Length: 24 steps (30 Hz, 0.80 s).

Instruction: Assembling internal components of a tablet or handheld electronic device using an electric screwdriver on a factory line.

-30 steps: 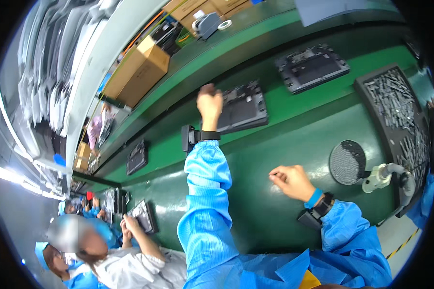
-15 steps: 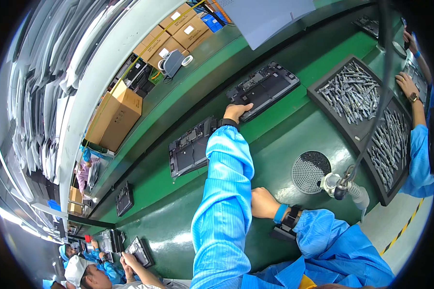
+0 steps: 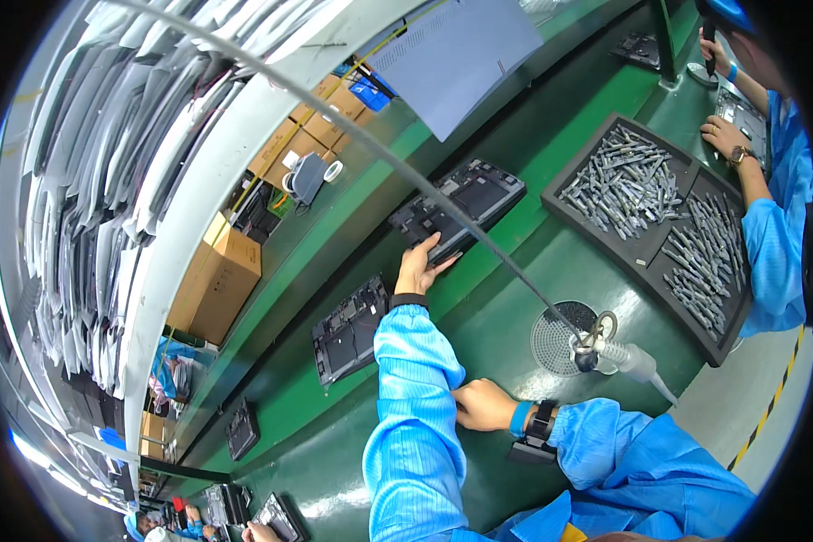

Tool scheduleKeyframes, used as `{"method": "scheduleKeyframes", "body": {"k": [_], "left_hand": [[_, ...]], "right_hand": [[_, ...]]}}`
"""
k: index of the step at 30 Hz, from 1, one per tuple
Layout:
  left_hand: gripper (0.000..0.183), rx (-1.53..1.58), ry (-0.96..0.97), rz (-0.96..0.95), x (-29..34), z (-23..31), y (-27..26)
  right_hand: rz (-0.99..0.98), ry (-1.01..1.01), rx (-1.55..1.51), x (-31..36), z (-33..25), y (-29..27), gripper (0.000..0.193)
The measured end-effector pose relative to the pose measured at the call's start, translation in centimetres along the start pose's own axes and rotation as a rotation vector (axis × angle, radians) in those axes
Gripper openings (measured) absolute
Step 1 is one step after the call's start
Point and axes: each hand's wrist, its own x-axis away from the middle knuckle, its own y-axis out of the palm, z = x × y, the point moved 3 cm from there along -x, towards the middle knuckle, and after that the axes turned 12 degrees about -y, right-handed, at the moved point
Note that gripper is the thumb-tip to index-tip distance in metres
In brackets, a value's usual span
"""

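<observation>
My left hand reaches far forward to an opened laptop base lying on the green conveyor strip. Its thumb rests at the near left corner of the base, and the fingers stretch along the front edge, holding that corner. Closed into a fist, my right hand stays low beside my left sleeve. That sleeve hides part of its fingers, so what they hold, if anything, does not show. Another opened laptop base lies on the strip, left of my left forearm.
A dark two-part tray of slim metallic parts stands on the right. Near it, a grey tool hangs by a cable over a round perforated dish with small dark pieces. Beyond, a co-worker's hand rests by another laptop part. Cardboard boxes stand left.
The view has turned and shifted. My left hand's fingers now spread below the laptop's corner, and that laptop lies slightly closer to the one on its left. My right fist keeps its place.
</observation>
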Motion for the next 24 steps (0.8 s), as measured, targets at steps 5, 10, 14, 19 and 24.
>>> {"method": "scheduleKeyframes", "body": {"k": [5,10,14,19,24], "left_hand": [[0.023,0.079,0.111,0.0,3.2,-0.5,-0.3],[0.018,0.092,0.196,0.001,11.5,-1.2,-2.2],[0.036,0.029,0.198,0.065,20.1,-4.4,-6.7],[0.04,0.019,0.095,0.148,30.3,-12.2,-9.7],[0.045,0.23,-0.065,0.183,37.2,-21.3,-9.9]], "right_hand": [[-0.027,-0.008,0.032,0.0,0.1,0.5,0.015],[0.053,0.007,-0.156,0.5,-0.9,0.0,0.015],[-0.011,-0.141,-0.136,0.0,-6.1,-1.6,0.014],[0.074,-0.306,-0.082,2.0,-12.5,-6.6,0.008],[-0.021,-0.287,0.274,4.6,-12.8,-6.8,0.022]]}}
